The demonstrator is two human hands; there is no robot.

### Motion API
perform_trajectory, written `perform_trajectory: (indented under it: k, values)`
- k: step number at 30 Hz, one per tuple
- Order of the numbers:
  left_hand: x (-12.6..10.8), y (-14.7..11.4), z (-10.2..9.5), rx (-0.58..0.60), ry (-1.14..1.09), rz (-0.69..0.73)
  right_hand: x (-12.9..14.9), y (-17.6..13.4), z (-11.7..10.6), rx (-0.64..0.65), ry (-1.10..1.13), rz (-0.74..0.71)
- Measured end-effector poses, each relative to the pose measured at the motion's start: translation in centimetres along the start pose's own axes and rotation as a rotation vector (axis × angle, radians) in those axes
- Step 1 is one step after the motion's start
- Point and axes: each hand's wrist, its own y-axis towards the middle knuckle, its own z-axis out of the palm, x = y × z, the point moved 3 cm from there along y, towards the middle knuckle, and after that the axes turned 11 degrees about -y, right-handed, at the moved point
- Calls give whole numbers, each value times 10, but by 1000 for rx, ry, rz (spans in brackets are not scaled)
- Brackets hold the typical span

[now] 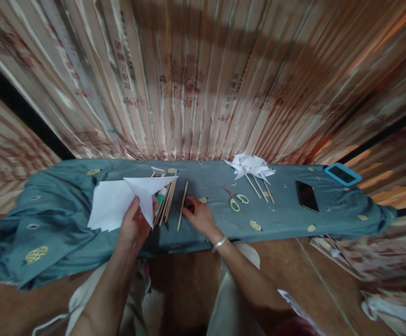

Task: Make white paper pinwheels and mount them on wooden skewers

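Note:
My left hand [135, 224] is closed around a folded white paper pinwheel head [147, 189], its pointed corners sticking out. Beneath and left of it, a stack of white paper sheets [107, 205] lies on the cloth. My right hand [198, 214] pinches a thin wooden stick [183, 210] near its middle, at the cloth's surface. Between the hands lies a bundle of similar wooden sticks [168, 205], partly covered by the paper. A green-and-white tube [161, 195] shows beside the bundle, mostly hidden.
Scissors with light green handles [236, 200] lie right of my right hand. Behind them rest several white paper pinwheels [250, 165] on sticks. Farther right are a black phone [307, 196] and a blue-framed device [343, 174]. A patterned curtain [203, 93] hangs behind the cloth-covered table [217, 228].

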Motion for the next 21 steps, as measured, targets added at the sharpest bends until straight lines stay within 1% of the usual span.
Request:
perform_trajectory:
  k: [2,4,8,11,13,16,18,21]
  values:
    - [-11,3,-7,30,-3,49,12,13,3,24,-171,8]
    - [-16,4,-14,49,17,75,21,25,8,30,-225,32]
    - [-21,4,-22,71,69,97,34,47,19,18,-166,50]
    - [-24,4,-24,78,72,111,42,56,27,1,-107,57]
    - [-26,4,-25,84,65,118,45,57,31,-11,-73,51]
    - [-23,4,-25,128,86,113,43,52,30,-13,-12,23]
    - [-17,3,-23,171,128,88,39,43,25,-9,31,3]
    - [-3,-1,-16,220,187,43,33,24,10,2,161,-45]
